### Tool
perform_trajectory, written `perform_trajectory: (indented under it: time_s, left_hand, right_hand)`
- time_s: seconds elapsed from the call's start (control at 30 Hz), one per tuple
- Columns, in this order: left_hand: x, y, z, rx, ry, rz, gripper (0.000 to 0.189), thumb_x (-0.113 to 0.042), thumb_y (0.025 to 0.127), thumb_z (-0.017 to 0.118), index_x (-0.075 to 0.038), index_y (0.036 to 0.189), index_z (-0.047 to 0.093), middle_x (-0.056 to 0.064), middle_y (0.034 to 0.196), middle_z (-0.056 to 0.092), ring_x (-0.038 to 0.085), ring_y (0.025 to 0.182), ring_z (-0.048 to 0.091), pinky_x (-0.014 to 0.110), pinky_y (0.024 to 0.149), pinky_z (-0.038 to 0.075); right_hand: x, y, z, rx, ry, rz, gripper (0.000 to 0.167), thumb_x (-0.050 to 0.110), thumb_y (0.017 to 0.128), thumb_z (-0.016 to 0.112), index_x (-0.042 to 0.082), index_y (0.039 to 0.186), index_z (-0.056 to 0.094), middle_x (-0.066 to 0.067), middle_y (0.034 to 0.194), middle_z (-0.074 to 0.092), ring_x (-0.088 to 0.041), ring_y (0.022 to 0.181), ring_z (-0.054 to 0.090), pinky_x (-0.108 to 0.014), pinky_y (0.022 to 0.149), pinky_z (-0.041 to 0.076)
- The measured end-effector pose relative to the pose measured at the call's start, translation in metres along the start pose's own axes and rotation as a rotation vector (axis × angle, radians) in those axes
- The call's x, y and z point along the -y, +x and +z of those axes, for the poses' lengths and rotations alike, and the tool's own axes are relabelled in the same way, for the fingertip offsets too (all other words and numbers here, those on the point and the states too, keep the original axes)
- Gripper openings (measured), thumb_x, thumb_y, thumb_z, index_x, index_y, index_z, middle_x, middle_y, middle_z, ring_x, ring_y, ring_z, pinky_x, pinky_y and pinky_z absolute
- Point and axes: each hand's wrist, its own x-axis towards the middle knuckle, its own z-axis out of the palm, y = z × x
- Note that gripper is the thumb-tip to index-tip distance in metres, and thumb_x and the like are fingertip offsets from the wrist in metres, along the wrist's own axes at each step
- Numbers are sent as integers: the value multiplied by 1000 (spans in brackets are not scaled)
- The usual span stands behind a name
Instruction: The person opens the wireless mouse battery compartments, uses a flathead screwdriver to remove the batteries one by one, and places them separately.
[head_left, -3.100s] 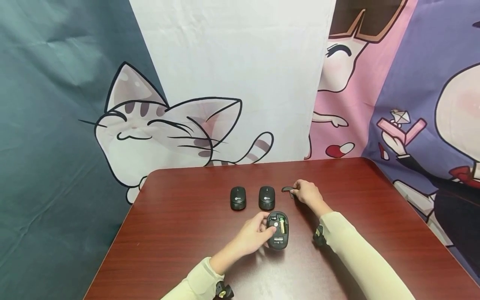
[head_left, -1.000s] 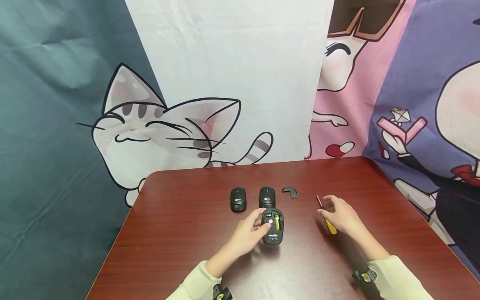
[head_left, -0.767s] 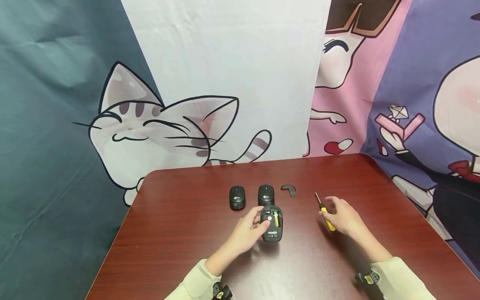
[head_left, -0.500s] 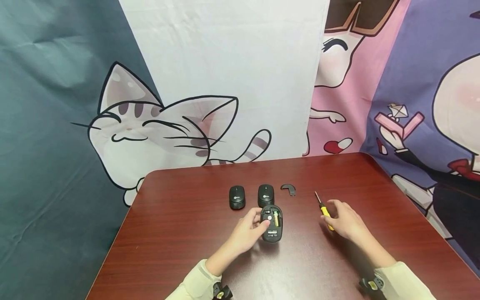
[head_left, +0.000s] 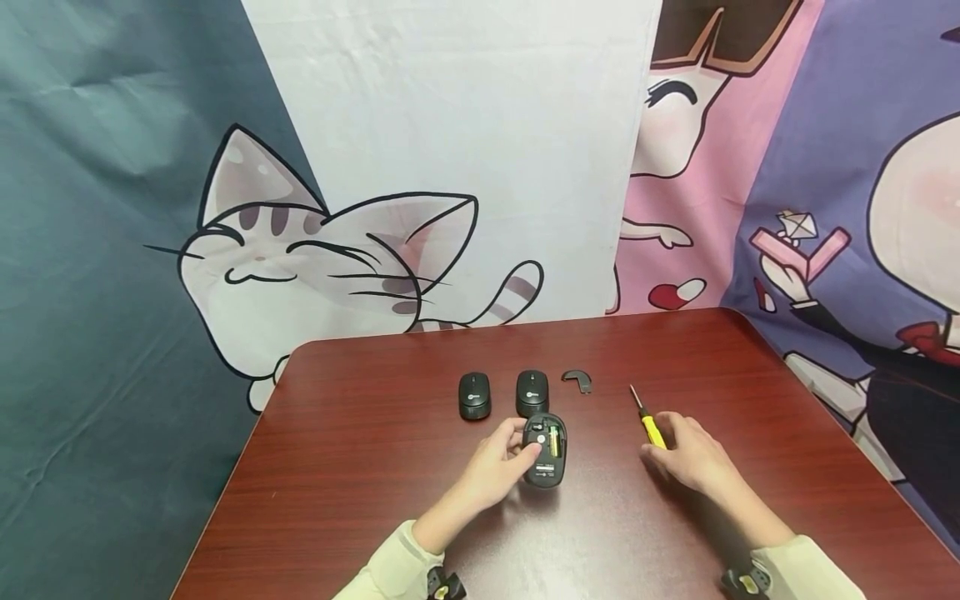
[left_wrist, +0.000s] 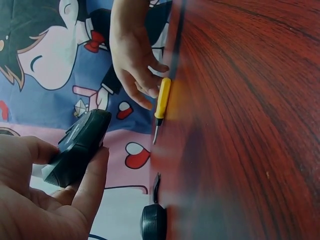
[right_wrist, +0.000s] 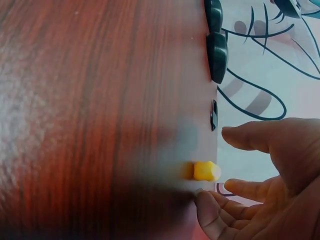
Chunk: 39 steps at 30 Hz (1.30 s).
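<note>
My left hand (head_left: pixel 489 468) holds a black computer mouse (head_left: pixel 546 472) just above the table, its underside turned up. The battery compartment is uncovered, with a battery (head_left: pixel 554 442) in it. In the left wrist view, thumb and fingers grip the mouse (left_wrist: pixel 80 147) by its sides. A screwdriver (head_left: pixel 652 430) with a yellow handle lies on the table, tip pointing away. Beside its handle end is my right hand (head_left: pixel 693 454), fingers loosely bent. The right wrist view shows a gap between thumb and fingers, with the handle (right_wrist: pixel 205 171) beyond it.
Two more black mice, a left one (head_left: pixel 474 396) and a right one (head_left: pixel 532 392), stand upright in a row farther back. The held mouse overlaps the right one in the head view. A curved black battery cover (head_left: pixel 577 380) lies right of them on the red-brown table (head_left: pixel 337 467).
My right hand has let go of the battery cover near the mice and moved right to the screwdriver. Lately it slid slightly toward me along the handle. The left hand keeps the mouse.
</note>
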Motion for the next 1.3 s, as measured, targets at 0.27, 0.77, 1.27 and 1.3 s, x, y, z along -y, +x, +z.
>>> perform_trajectory:
  time_s: [0.27,0.77,1.27,1.3]
  left_hand:
    - [-1,1,1,-5,14,11,37,-22,99,64,-2,130,57,14,113,74,9,81,68,21,68,58]
    - [-3,3,5,1,14,7,38,-22,98,65,0,128,57,12,110,75,9,82,68,20,71,57]
    - [-3,1,7,-7,37,14,36,-23,99,64,-3,128,58,11,109,75,7,79,66,21,71,56]
    - [-4,1,7,-8,34,14,36,-23,99,64,-3,128,58,11,109,75,7,78,66,21,71,56]
  right_hand:
    - [-3,2,4,-10,-8,-10,60,31,85,78,-6,127,56,-24,111,60,-39,97,61,-57,78,53]
    - [-7,13,7,13,-45,11,49,31,85,78,-4,114,59,-13,92,57,-25,80,55,-43,65,48]
    - [-10,19,9,17,-71,2,38,27,87,74,-1,107,58,-8,83,61,-25,75,58,-45,64,49]
    - [-10,19,9,17,-74,-1,37,27,87,73,-1,106,58,-9,82,62,-25,75,58,-46,65,49]
